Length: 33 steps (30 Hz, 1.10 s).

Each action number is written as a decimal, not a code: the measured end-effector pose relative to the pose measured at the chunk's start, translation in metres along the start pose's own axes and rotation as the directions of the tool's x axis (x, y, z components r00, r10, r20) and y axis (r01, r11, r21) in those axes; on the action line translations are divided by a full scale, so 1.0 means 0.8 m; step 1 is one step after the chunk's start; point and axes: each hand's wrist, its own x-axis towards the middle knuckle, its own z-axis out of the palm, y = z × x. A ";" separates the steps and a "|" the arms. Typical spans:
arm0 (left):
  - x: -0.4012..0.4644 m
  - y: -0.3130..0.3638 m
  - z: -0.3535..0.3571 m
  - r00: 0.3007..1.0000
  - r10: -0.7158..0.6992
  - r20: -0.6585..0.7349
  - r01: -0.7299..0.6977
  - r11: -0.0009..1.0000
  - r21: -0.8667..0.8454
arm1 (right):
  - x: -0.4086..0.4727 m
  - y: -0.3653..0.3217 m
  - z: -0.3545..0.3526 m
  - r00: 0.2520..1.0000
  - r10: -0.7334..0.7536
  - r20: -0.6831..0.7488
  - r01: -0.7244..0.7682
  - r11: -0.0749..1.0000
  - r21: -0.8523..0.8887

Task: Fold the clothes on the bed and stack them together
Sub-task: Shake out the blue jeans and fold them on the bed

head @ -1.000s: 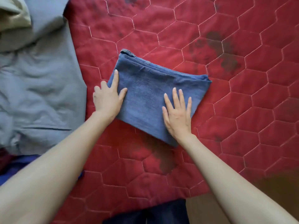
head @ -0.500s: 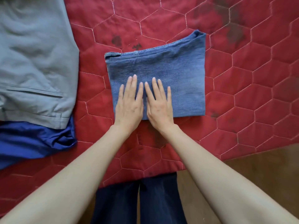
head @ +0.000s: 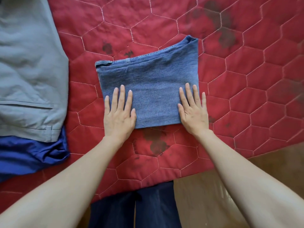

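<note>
Folded blue jeans point(head: 151, 79) lie as a compact rectangle in the middle of the red quilted bed cover point(head: 246, 79). My left hand point(head: 119, 112) lies flat on the near left corner of the jeans, fingers straight. My right hand point(head: 193, 111) presses flat on the near right corner, its little finger just off the edge on the quilt. Grey trousers point(head: 29, 68) are spread out at the left, lying over a bright blue garment point(head: 31, 155).
The near edge of the bed runs across the lower frame, with wooden floor point(head: 213, 186) beyond it at the lower right. My own legs in dark trousers point(head: 136, 209) stand against the bed's edge.
My hands were side by side at the middle of the jeans' near edge and have slid apart to its two near corners.
</note>
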 end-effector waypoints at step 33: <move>0.067 -0.060 0.005 0.958 -0.275 -0.080 0.259 0.950 -0.174 | 0.172 -0.049 -0.033 0.993 -0.102 -0.057 0.101 0.995 -0.018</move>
